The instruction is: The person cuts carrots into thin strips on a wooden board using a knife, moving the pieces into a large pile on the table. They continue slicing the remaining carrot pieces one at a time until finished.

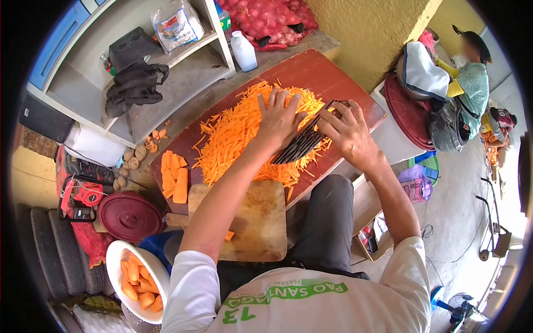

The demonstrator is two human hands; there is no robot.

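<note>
A large heap of shredded carrot [227,139] covers the middle of a red-brown tabletop [300,66]. On top of the heap lies my left hand [276,119], fingers spread, its thumb close to a black slatted tool [297,145]. My right hand [352,136] is closed on the upper end of that tool, which slants over the heap; I cannot tell its exact kind. Left of the heap sit several thick carrot slabs [175,175]. Nearer to me, a wooden cutting board [261,222] rests over my lap with a small carrot piece [229,236] on it.
A white bucket [117,277] of peeled carrots stands at lower left, near a dark red lid [131,216]. Behind the table are shelves [172,105], a white bottle [243,51] and a red net sack of onions [266,22]. Another person [472,83] is at right.
</note>
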